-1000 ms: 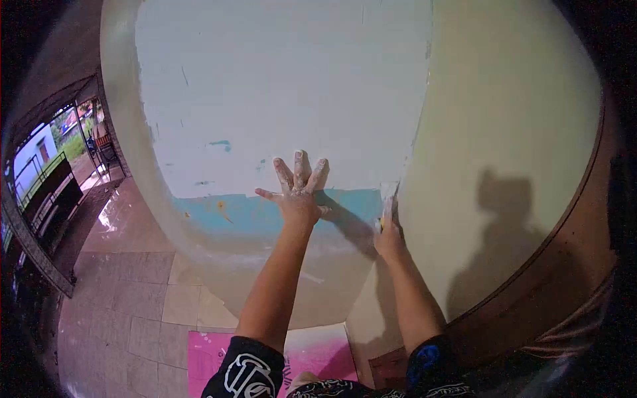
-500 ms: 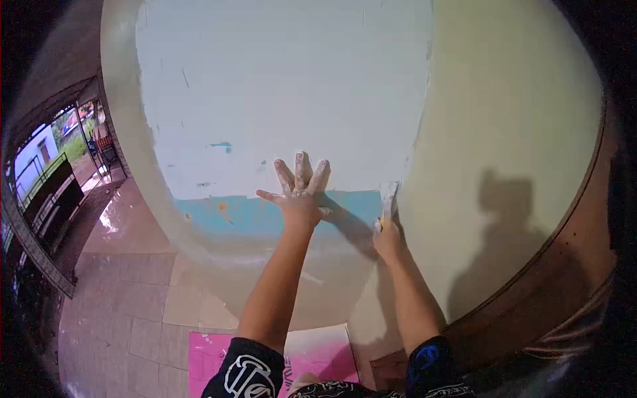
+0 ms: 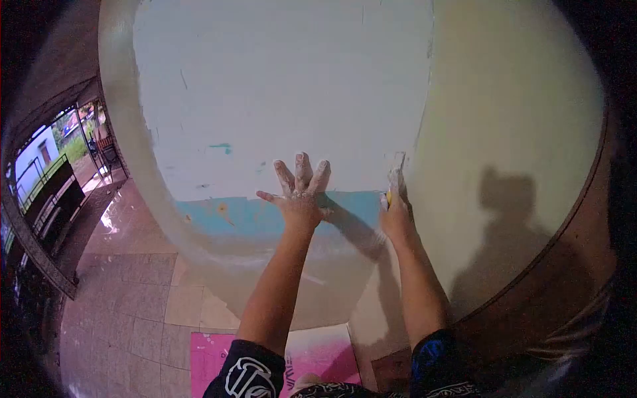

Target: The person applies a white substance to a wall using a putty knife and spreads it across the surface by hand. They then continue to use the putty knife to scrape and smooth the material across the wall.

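Scraper [image 3: 396, 175] in right hand [image 3: 397, 217], left hand [image 3: 301, 203] splayed

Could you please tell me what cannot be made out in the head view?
Head view:
Scraper: lower end mostly covered by the right hand.
Left hand: palm turned away, hidden by its back.
Pink sheet: partly hidden by the left sleeve, cut off by the picture's bottom edge.

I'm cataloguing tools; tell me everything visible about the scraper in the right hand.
The scraper looks narrow and flat, smeared whitish, with yellow at its handle; the material is unclear. It points upward near the right edge of the white wall area. The right hand grips it, hiding part of the handle.
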Demonstrator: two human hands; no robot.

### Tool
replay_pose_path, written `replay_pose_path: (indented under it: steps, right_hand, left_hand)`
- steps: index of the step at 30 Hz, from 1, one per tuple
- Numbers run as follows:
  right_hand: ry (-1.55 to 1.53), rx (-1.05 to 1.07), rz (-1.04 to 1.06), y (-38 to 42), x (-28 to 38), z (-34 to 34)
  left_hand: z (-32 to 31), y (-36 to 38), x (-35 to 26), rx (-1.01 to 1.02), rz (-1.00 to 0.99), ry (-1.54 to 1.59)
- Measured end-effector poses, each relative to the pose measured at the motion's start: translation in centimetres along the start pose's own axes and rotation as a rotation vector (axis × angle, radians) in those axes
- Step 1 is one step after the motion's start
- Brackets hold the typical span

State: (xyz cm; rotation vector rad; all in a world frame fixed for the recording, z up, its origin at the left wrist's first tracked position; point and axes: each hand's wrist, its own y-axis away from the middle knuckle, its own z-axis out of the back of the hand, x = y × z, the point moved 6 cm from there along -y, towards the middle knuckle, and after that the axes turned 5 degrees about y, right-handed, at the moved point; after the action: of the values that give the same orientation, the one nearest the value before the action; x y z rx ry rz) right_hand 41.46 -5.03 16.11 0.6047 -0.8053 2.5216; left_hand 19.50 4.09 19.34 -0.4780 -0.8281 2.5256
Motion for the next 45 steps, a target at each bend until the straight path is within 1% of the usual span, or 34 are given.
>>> replay_pose_path:
  steps: [2,3,4,6,7,8,10,11,12,14,15,16,18,19,20,22,23,24,26,27,28,30,31,32,33,34,35,36,38,39,40,42,43,45]
  right_hand:
    - [0.034,-0.089,0.078,-1.3,-0.1,0.2]
    - [-0.05,0.051,-0.031,-0.7,0.6,0.4]
    - [-0.047,0.052,-0.035,-0.2,-0.6,-0.9]
    - [0.106,-0.355,0.312,2.8,-1.9,-3.3]
    - [0.096,-0.273,0.29,3.6,-2.3,-4.2]
    - [0.097,-0.279,0.295,3.2,-2.6,-4.1]
    - [0.044,-0.103,0.219,2.7,-1.6,-3.0]
    - [0.069,-0.073,0.145,1.8,-0.5,-1.7]
    - [0.069,-0.072,0.145,1.0,0.7,-0.6]
    - [-0.034,-0.03,0.082,-0.4,1.7,0.8]
    - [0.128,0.036,0.107,-0.6,1.6,0.7]
    - [0.128,0.039,0.11,-0.3,0.8,-0.8]
    - [-0.051,-0.272,0.281,2.2,-0.7,-3.0]
    - [-0.027,-0.097,0.183,4.0,-0.4,-2.9]
    - [-0.025,-0.097,0.182,4.3,-1.0,-3.4]
    - [0.032,-0.329,0.407,4.4,0.9,-2.1]
    - [0.031,-0.283,0.346,3.2,0.5,-1.9]
    - [0.029,-0.282,0.339,2.4,1.7,-0.5]
    - [-0.005,-0.049,0.098,0.0,2.3,0.2]
    - [-0.056,0.032,0.041,-1.1,1.3,-0.7]
    - [-0.056,0.036,0.04,-0.6,0.8,-1.9]
    - [-0.118,-0.21,0.2,2.3,0.2,-3.1]
    - [0.01,-0.368,0.377,3.5,-0.4,-4.0]
    - [0.009,-0.369,0.378,3.6,-1.0,-4.6]
    - [-0.015,-0.267,0.318,3.4,-1.8,-5.6]
    - [-0.041,-0.163,0.255,3.5,-0.9,-5.2]
    - [0.051,-0.182,0.213,2.9,0.1,-3.8]
    - [0.051,-0.181,0.206,2.2,1.4,-1.9]
    - [-0.011,-0.136,0.193,0.1,3.2,0.4]
    - [-0.094,-0.063,0.126,-0.6,2.9,0.1]
    - [-0.094,-0.061,0.129,-0.2,2.9,-0.1]
    - [-0.079,-0.219,0.281,2.3,3.3,0.5]
    - [-0.072,-0.284,0.34,2.7,0.9,-2.8]
    - [-0.031,-0.231,0.302,3.7,-0.7,-5.0]
  left_hand:
    - [-0.1,0.3,0.1,-0.024,0.001,-0.04]
    - [-0.2,0.4,0.2,-0.018,0.001,-0.04]
    - [-0.2,0.4,0.2,-0.005,0.003,-0.04]
    - [-0.1,0.2,0.0,0.015,0.006,-0.035]
    - [0.6,0.1,-0.2,0.086,0.027,-0.025]
    - [0.3,-0.1,-0.1,0.078,0.028,-0.023]
    - [-0.3,0.2,0.2,-0.032,-0.002,-0.043]
    - [-0.1,0.2,0.1,-0.029,-0.007,-0.004]
    - [0.0,0.3,0.1,-0.028,-0.006,-0.003]
    - [0.1,0.2,0.0,-0.026,-0.002,-0.02]
    - [-0.4,0.2,0.3,-0.052,-0.01,-0.017]
    - [-0.5,0.2,0.3,-0.051,-0.006,-0.017]
    - [-0.2,0.4,0.2,-0.116,0.002,0.023]
    - [0.0,0.6,0.2,-0.114,0.003,0.026]
    - [-0.1,0.6,0.1,-0.06,0.0,-0.002]
    - [0.1,0.0,0.0,-0.021,-0.008,-0.032]
    - [0.2,0.1,0.0,-0.006,-0.003,-0.015]
    - [0.1,0.2,0.0,0.011,0.002,0.002]
    - [-0.2,0.1,0.0,-0.023,-0.006,-0.009]
    - [-0.3,0.3,0.2,-0.056,-0.011,-0.02]
    - [-0.6,0.3,0.3,-0.052,-0.009,-0.021]
    - [-0.6,0.2,0.2,-0.122,-0.022,-0.037]
    - [0.0,0.2,0.0,-0.054,-0.006,0.009]
    - [0.2,0.3,0.0,-0.057,-0.006,0.008]
    - [0.2,0.2,0.0,-0.047,-0.006,0.007]
    - [0.7,0.2,-0.1,-0.034,-0.007,0.005]
    - [1.0,0.3,-0.3,0.004,0.014,0.02]
    - [0.9,0.4,-0.4,0.009,0.009,0.02]
    - [0.8,0.2,-0.3,0.001,0.01,0.007]
    - [0.6,0.2,-0.2,0.001,0.015,0.006]
    - [0.6,0.2,-0.2,-0.016,0.01,-0.011]
    - [0.5,0.2,-0.2,-0.034,0.007,-0.025]
    - [0.6,0.2,-0.3,-0.021,0.007,-0.024]
    - [0.2,0.2,-0.1,-0.008,-0.002,-0.007]
